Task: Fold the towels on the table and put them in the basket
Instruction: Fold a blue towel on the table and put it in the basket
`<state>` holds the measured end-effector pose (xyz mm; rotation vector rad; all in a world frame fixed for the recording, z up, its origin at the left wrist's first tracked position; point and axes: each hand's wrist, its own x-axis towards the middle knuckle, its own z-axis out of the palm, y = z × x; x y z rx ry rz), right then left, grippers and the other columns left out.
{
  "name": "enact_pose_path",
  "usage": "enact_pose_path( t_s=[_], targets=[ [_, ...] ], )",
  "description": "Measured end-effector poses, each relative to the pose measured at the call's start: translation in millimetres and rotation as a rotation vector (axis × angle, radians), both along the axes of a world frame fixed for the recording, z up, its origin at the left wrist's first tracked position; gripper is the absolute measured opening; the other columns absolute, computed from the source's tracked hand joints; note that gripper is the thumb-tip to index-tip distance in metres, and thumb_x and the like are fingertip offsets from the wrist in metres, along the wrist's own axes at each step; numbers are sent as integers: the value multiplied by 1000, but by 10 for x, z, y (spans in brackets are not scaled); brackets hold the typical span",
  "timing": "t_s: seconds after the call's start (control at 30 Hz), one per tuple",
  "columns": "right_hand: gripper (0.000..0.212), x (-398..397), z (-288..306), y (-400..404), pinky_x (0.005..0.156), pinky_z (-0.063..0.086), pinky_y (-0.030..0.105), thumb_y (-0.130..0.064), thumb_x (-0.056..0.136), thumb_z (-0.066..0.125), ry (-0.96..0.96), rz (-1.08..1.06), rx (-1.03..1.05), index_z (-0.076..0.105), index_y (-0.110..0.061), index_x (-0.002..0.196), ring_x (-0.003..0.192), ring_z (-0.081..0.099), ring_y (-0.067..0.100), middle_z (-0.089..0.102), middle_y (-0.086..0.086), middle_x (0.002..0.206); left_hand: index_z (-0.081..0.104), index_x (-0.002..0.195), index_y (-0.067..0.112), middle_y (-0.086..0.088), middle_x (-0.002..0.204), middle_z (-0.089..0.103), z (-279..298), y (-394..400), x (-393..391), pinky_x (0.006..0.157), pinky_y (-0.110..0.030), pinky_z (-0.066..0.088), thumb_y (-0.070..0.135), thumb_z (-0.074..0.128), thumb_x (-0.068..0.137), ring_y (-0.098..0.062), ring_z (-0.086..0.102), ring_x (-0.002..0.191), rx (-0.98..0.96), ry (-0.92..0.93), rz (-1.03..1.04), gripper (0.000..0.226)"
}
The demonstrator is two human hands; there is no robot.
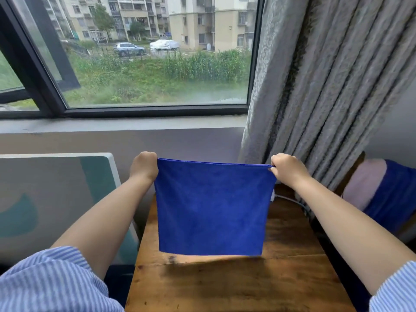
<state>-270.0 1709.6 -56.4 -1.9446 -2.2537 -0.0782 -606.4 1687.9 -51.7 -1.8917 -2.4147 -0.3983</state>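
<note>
over the wooden table (292, 278), the left hand (144, 166) pinches one top corner of the blue towel (212, 208) and the right hand (284, 167) pinches the other, stretching the top edge taut. it hangs flat, likely squared for folding. off right, folded towels (382, 194) sit stacked; no basket clearly visible.

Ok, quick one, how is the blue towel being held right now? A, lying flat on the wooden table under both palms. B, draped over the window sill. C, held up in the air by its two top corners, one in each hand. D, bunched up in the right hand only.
C: the left hand and right hand each pinch a top corner of the blue towel, which hangs above the wooden table.
</note>
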Motion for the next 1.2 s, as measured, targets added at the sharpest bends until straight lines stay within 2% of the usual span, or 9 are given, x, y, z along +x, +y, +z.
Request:
enact_pose_path(
  t_s=[0.17,0.3,0.47,0.53,0.63,0.77,0.9,1.07,1.2],
  targets=[
    [13,-76,-12,260,61,38,39,0,86,51,114,-3,313,57,11,86,86,58,44,58,30,93,58,97,-10,-29,104,57,56,200,-9,70,-36,37,-15,34,84,-41,55,94,175,-97,44,28],
    [14,-48,-113,224,43,45,34,15,62,68,103,115,456,55,9,62,58,59,41,55,28,64,58,106,-6,-27,109,58,-76,79,-39,75,-37,41,-9,36,88,-41,55,96,253,-129,19,29],
    [9,250,-714,-155,38,48,30,-5,66,57,1,380,494,54,1,59,65,54,32,55,19,61,61,115,0,-22,115,60,-662,-440,-154,78,-44,46,-1,44,90,-42,58,100,118,-43,-123,31],
    [16,350,-1067,-406,37,43,25,-11,71,45,-80,457,460,51,-4,58,68,42,23,55,14,60,62,117,4,-18,116,62,-1003,-691,-196,79,-42,47,-1,47,89,-37,60,102,-10,0,-210,32],
    [2,442,-1653,-882,35,37,23,-9,64,41,-176,553,354,42,-10,63,65,37,21,53,10,58,60,122,12,-9,121,60,-1475,-1107,-194,84,-34,47,5,46,90,-26,57,112,-268,73,-279,35],
    [41,479,-2241,-1487,26,31,23,9,34,72,-188,507,12,44,-9,58,54,46,23,51,9,54,56,124,17,-4,121,57,-1943,-1589,-104,83,-33,46,1,43,88,-23,53,115,-553,221,-350,41],
    [50,464,-2518,-1966,27,26,18,11,7,77,-215,493,-188,48,-8,43,38,49,23,49,7,48,54,125,19,-1,119,55,-2228,-1944,-29,79,-31,47,3,39,90,-20,51,114,-708,319,-450,41],
    [16,521,-2813,-2388,39,36,19,4,47,50,-152,583,-71,49,-11,45,44,55,22,51,4,48,53,126,17,-1,122,51,-2471,-2293,-32,74,-28,45,9,42,92,-20,49,114,-812,365,-533,36],
    [20,564,-3095,-2576,48,49,24,-3,63,43,-121,565,-48,58,-9,51,61,66,25,62,7,59,53,124,18,1,120,51,-2681,-2459,-29,71,-28,42,8,41,93,-18,47,115,-845,345,-510,35]
  ],
)
